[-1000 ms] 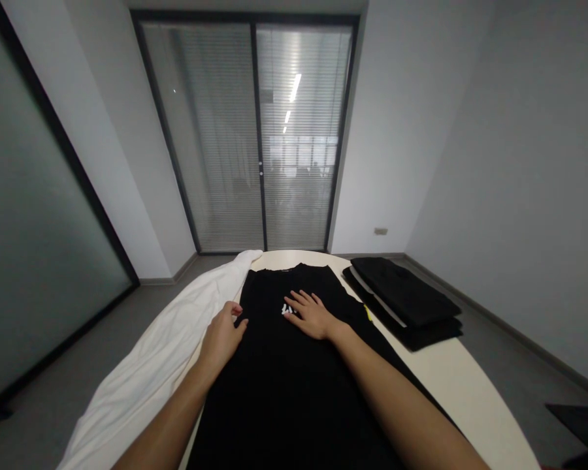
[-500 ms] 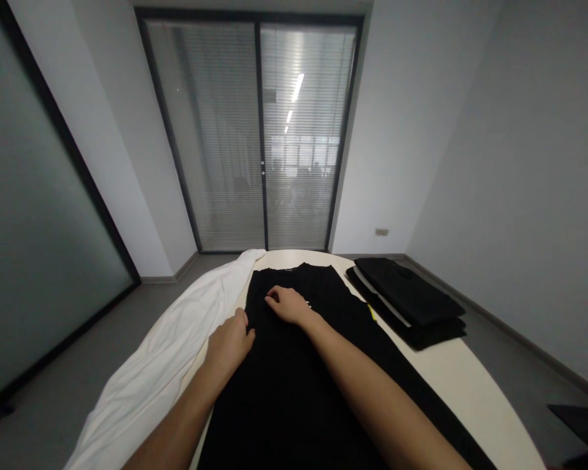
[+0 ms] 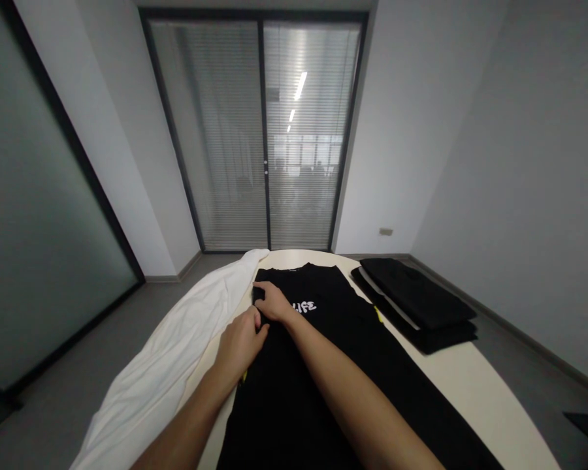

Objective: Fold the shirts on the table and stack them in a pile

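A black T-shirt (image 3: 333, 352) lies spread along the table, its neckline at the far end. White lettering on its chest is partly covered by my right forearm, and small yellow marks show at both side edges. My left hand (image 3: 242, 343) is closed in a pinch on the shirt's left edge. Just beyond it, my right hand (image 3: 273, 301) reaches across to the same edge near the shoulder, thumb and fingers closed on the cloth. Its fingertips partly hide the fabric they grip.
A long white cloth (image 3: 176, 346) lies along the left side of the pale table (image 3: 470, 385), slightly rumpled. Several dark folded garments (image 3: 416, 294) are stacked at the right edge. Glass doors with blinds (image 3: 264, 143) stand beyond the table.
My right hand has moved left from over the chest to the shirt's left edge, uncovering part of the white lettering. The shirt's left edge has shifted inward, and a yellow mark now shows there.
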### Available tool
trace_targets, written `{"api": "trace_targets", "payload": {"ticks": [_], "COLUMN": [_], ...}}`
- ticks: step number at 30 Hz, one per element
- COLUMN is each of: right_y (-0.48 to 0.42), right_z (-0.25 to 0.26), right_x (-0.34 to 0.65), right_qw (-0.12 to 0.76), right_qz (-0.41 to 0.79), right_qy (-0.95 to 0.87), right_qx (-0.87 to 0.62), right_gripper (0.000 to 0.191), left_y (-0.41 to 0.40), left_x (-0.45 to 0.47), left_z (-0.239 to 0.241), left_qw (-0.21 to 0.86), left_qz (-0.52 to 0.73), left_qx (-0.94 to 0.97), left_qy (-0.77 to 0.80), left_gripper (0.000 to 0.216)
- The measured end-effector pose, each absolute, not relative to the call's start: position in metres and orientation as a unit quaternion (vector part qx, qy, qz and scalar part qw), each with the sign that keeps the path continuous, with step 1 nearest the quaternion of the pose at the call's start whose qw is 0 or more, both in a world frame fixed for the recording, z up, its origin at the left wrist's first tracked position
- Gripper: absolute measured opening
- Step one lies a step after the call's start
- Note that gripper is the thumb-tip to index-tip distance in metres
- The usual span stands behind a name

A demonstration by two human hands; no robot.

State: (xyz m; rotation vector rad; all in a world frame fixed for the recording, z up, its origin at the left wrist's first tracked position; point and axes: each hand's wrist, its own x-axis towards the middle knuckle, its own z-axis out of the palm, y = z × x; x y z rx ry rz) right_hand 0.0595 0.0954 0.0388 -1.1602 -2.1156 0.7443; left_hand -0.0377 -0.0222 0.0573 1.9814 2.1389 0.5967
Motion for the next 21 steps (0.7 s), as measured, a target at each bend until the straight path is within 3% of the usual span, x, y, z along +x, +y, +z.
{"api": "trace_targets", "payload": {"ticks": [5,12,21], "right_y": [0.106,0.109,0.102], "right_z": [0.036,0.02,0.008], "right_x": [0.077,0.093,0.092], "right_qw": [0.311,0.294,0.311], "right_qz": [0.282,0.3,0.3], "right_qy": [-0.787,-0.785,-0.791], "right_qx": [-0.452,-0.455,-0.433], "right_gripper": [0.068,0.07,0.073], "left_y": [-0.023,-0.041,-0.046], "left_x": [-0.027,-0.018,-0.013], "left_z": [0.056,0.063,0.06], "left_qw": [0.12,0.148,0.131], "left_qz": [0.242,0.093,0.047], "left_qx": [0.698,0.72,0.72], "left_qy": [0.663,0.671,0.679], "left_gripper": [0.017,0.017,0.009]}}
